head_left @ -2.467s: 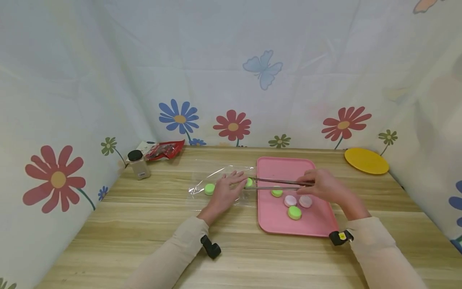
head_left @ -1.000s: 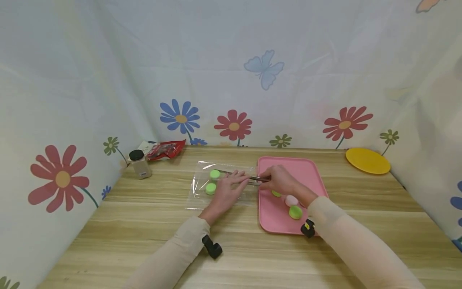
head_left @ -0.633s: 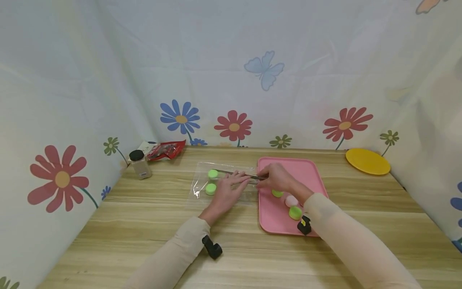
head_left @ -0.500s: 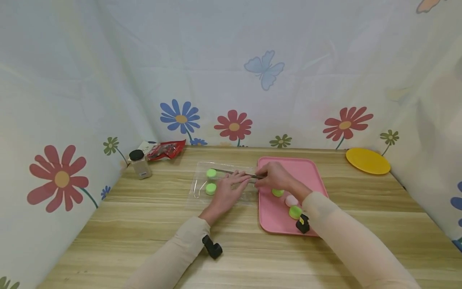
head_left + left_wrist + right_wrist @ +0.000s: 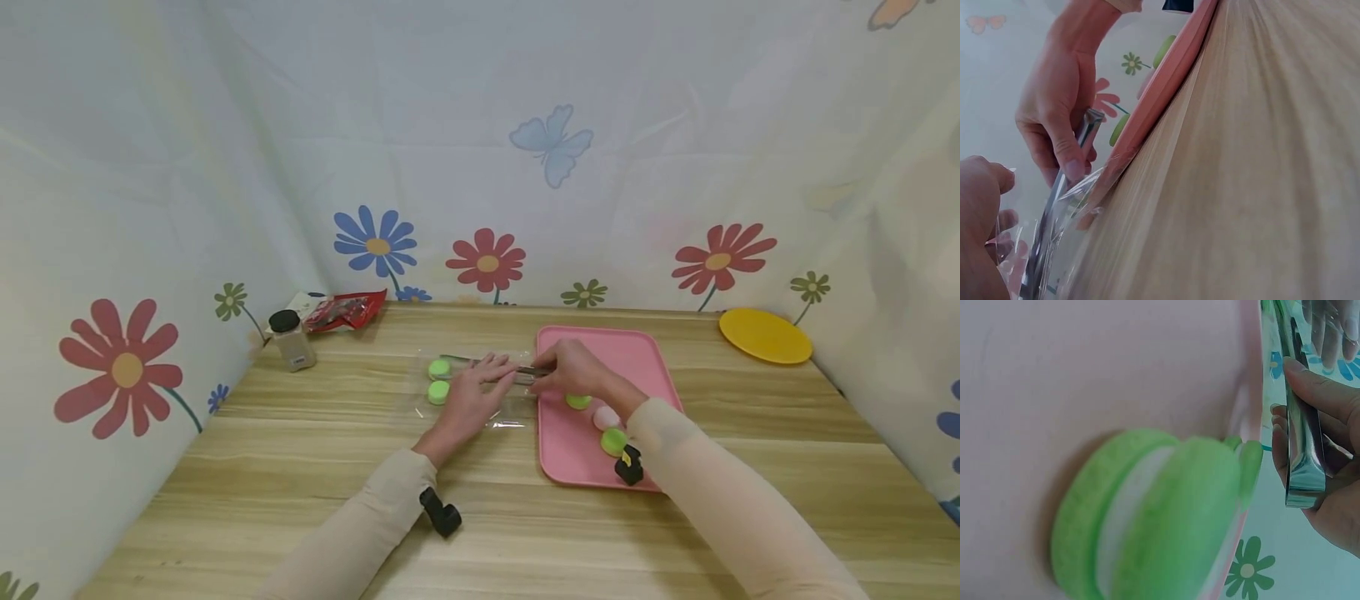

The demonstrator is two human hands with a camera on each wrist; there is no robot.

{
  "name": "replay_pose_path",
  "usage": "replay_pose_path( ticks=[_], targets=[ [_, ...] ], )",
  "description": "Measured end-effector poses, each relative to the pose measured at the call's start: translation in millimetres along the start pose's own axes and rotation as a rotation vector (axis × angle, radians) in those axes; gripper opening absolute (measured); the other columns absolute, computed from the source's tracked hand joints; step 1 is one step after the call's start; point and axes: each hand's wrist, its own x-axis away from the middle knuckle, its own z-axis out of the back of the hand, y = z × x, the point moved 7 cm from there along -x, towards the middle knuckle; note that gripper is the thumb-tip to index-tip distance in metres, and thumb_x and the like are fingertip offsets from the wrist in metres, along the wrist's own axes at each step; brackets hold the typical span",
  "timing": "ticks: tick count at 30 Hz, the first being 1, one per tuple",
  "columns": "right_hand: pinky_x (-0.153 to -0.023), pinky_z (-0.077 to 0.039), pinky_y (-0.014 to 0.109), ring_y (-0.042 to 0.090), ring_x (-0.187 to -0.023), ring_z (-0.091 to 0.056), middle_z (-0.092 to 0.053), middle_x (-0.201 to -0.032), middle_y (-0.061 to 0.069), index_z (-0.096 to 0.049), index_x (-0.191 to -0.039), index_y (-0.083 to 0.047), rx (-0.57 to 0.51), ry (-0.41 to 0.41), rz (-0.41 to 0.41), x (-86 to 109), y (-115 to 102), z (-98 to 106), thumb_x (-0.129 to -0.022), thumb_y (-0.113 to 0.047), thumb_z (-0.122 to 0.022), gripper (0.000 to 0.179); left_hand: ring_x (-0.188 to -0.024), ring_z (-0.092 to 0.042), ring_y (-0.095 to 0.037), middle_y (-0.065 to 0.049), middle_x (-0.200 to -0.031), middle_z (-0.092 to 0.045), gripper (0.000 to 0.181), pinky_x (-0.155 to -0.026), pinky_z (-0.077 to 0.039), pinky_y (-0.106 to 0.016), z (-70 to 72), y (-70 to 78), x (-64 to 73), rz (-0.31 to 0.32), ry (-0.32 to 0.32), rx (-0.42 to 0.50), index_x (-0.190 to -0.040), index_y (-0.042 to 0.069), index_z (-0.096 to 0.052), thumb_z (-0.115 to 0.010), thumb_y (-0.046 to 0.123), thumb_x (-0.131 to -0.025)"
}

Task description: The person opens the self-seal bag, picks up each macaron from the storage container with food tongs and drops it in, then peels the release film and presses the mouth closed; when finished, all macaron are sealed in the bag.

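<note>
My left hand [image 5: 472,396] lies over the clear plastic bag [image 5: 420,408], its thumb and fingers at the mouth and the film draped about them in the left wrist view. With thumb and fingertips, my right hand [image 5: 581,371] grips metal tongs [image 5: 1304,450]. The tong arms pass under my left fingers into the bag, one on each side of a green macaron [image 5: 438,369]. A second green macaron [image 5: 438,392] sits just in front, inside the bag. Green [image 5: 613,442] and pale pink [image 5: 604,418] macarons lie on the pink tray [image 5: 555,458], partly hidden by my right arm.
A jar [image 5: 292,342] with a black lid stands at the back left, beside a red packet [image 5: 347,311]. At the back right lies a yellow plate [image 5: 765,335]. The tray edge is close to the bag's mouth. A flowered cloth hangs behind the wooden table [image 5: 300,467].
My right hand has moved left with the tongs, carrying a green macaron from the bag's mouth deep inside; it has lately dropped slightly nearer the other. My left hand has stayed in place.
</note>
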Motion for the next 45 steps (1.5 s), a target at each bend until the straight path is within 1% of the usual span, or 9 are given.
replay_pose_path(
  ticks=[7,12,19,25,30,34,37,40,45],
  targets=[
    [-0.066,-0.052,0.028,0.009,-0.069,-0.06,-0.075,-0.085,0.0,-0.078,-0.105,-0.002,0.006,-0.016,-0.014,8.9,6,11,-0.082,-0.014,-0.084,0.026,-0.133,-0.049,-0.035,-0.015,-0.132,-0.062,0.026,-0.118,-0.021,-0.057,0.3,2.2,-0.2,0.021,0.009,0.005,-0.118,0.006,-0.073,-0.067,0.02,-0.098],
    [-0.066,-0.051,0.029,0.011,-0.068,-0.058,-0.072,-0.08,-0.004,-0.078,-0.104,-0.002,-0.009,-0.039,-0.016,24.9,18,20,-0.083,-0.015,-0.084,0.026,-0.132,-0.05,-0.038,-0.015,-0.132,-0.063,0.025,-0.117,-0.021,-0.059,0.3,0.9,-0.4,0.021,0.02,0.015,-0.118,0.006,-0.074,-0.068,0.019,-0.097],
    [-0.069,-0.052,0.028,0.013,-0.075,-0.061,-0.073,-0.088,-0.004,-0.077,-0.109,-0.003,0.0,-0.015,-0.013,61.7,49,46,-0.083,-0.018,-0.083,0.031,-0.133,-0.05,-0.032,-0.01,-0.131,-0.064,0.025,-0.119,-0.021,-0.054,2.8,0.8,-1.2,0.031,0.015,-0.018,-0.119,0.009,-0.074,-0.066,0.02,-0.098],
    [-0.066,-0.05,0.027,0.018,-0.076,-0.056,-0.071,-0.088,-0.002,-0.076,-0.11,-0.003,0.022,0.009,-0.095,107.7,76,77,-0.085,-0.018,-0.082,0.03,-0.134,-0.049,-0.033,-0.011,-0.134,-0.062,0.027,-0.119,-0.022,-0.053,0.3,0.8,-1.0,0.039,-0.006,-0.036,-0.12,0.008,-0.073,-0.065,0.023,-0.099],
    [-0.071,-0.054,0.025,0.018,-0.085,-0.061,-0.074,-0.103,0.008,-0.073,-0.116,0.001,-0.06,0.034,-0.166,148.5,99,94,-0.086,-0.02,-0.081,0.038,-0.133,-0.049,-0.038,-0.014,-0.134,-0.061,0.027,-0.117,-0.022,-0.058,0.5,-1.6,-0.6,0.036,-0.002,-0.031,-0.119,0.007,-0.073,-0.064,0.023,-0.1],
    [-0.071,-0.055,0.025,0.015,-0.083,-0.062,-0.074,-0.101,0.005,-0.073,-0.115,0.0,-0.101,0.026,-0.172,173.0,118,99,-0.086,-0.022,-0.081,0.038,-0.134,-0.048,-0.038,-0.015,-0.134,-0.061,0.028,-0.117,-0.022,-0.058,1.1,-4.4,0.2,0.044,-0.004,-0.017,-0.119,0.006,-0.072,-0.064,0.023,-0.1],
    [-0.067,-0.052,0.025,0.011,-0.076,-0.059,-0.073,-0.093,0.001,-0.075,-0.111,0.0,-0.084,0.04,-0.185,187.0,132,103,-0.085,-0.02,-0.082,0.034,-0.135,-0.047,-0.038,-0.016,-0.134,-0.061,0.029,-0.117,-0.021,-0.059,0.1,-6.6,0.8,0.049,-0.013,-0.002,-0.12,0.005,-0.072,-0.063,0.024,-0.1],
    [-0.065,-0.051,0.024,0.009,-0.074,-0.057,-0.073,-0.094,0.002,-0.074,-0.11,0.002,-0.062,0.068,-0.213,197.3,143,110,-0.083,-0.018,-0.083,0.034,-0.136,-0.046,-0.038,-0.017,-0.136,-0.06,0.03,-0.118,-0.019,-0.059,-2.0,-7.6,0.4,0.053,-0.029,0.006,-0.121,0.006,-0.071,-0.062,0.026,-0.101],
    [-0.065,-0.05,0.024,0.008,-0.076,-0.057,-0.073,-0.097,0.004,-0.076,-0.11,-0.001,-0.022,0.073,-0.207,201.9,145,116,-0.082,-0.023,-0.084,0.036,-0.136,-0.046,-0.038,-0.016,-0.136,-0.059,0.03,-0.118,-0.019,-0.058,-4.7,-8.4,-0.5,0.06,-0.025,-0.006,-0.121,0.007,-0.072,-0.063,0.026,-0.1]
  ],
)
